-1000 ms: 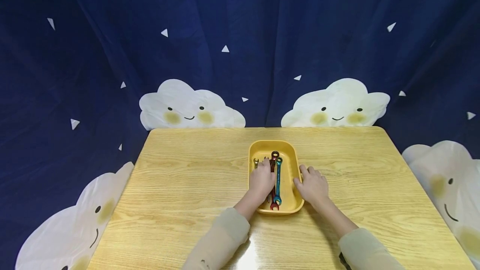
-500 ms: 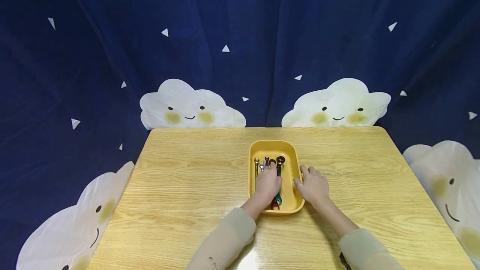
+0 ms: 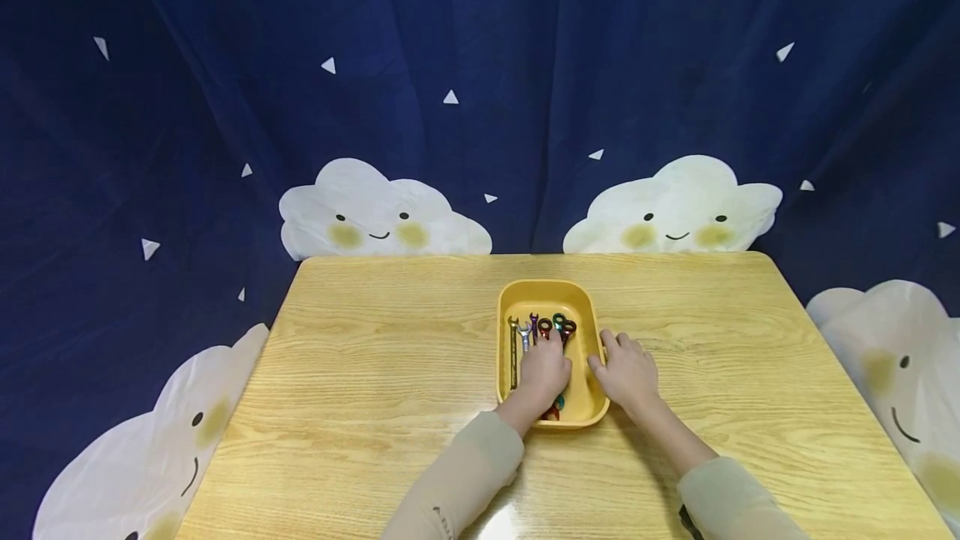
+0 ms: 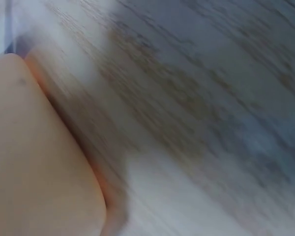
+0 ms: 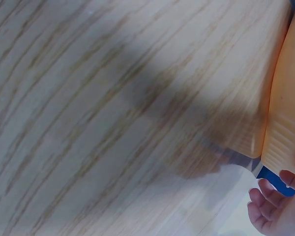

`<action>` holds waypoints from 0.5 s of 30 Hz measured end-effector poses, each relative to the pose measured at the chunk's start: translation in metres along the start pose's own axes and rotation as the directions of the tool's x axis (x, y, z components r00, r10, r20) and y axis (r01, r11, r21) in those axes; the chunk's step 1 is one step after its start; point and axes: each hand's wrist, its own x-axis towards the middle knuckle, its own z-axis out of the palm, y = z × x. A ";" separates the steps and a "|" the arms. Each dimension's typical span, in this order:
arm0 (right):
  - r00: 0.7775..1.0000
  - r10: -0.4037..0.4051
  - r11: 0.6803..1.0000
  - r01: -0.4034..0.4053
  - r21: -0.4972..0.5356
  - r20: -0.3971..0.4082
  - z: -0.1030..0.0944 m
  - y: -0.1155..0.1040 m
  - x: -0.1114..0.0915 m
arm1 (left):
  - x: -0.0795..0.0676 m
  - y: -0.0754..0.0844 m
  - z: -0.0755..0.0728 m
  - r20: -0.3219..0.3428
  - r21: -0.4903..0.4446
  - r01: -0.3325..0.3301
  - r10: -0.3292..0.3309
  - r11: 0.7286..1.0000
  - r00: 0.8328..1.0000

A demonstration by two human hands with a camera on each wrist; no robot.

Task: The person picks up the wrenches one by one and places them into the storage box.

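Note:
A yellow tray (image 3: pixel 506 407) stands on the wooden table and holds several combination wrenches. My left hand (image 3: pixel 545 365) reaches in over its near rim, fingers bent down among the tools. It seems to grip a dark red wrench (image 3: pixel 569 328), whose ring end leans right past the teal wrench (image 3: pixel 558 320); the fingertips' contact is hidden. A gold wrench (image 3: pixel 513 357), a silver wrench (image 3: pixel 525 332) and a purple wrench (image 3: pixel 534 320) lie left of the hand. At the tray's right side, my right hand (image 3: pixel 628 367) holds the rim, thumb over it. Its curled fingers (image 5: pixel 268 204) show in the right wrist view.
The wooden table (image 3: pixel 390 340) extends around the tray. Behind it hangs a dark blue curtain (image 3: pixel 480 48) with white cloud shapes (image 3: pixel 382 211). In the left wrist view, only the tray's outer wall (image 4: pixel 34 157) and blurred tabletop are visible.
My left hand has moved right inside the tray, and the dark red wrench's ring end has swung right across the teal wrench. More wrenches on the left are uncovered. The right hand stays put.

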 end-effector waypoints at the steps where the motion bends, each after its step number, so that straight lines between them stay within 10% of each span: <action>1: 1.000 -0.002 1.000 0.002 -0.001 -0.001 0.000 0.000 0.000 | 0.000 0.000 0.001 0.005 0.004 0.002 -0.002 1.000 1.000; 15: 1.000 -0.003 1.000 0.003 0.004 -0.018 0.001 0.000 0.000 | 0.003 0.008 0.011 0.027 -0.001 0.016 -0.016 1.000 1.000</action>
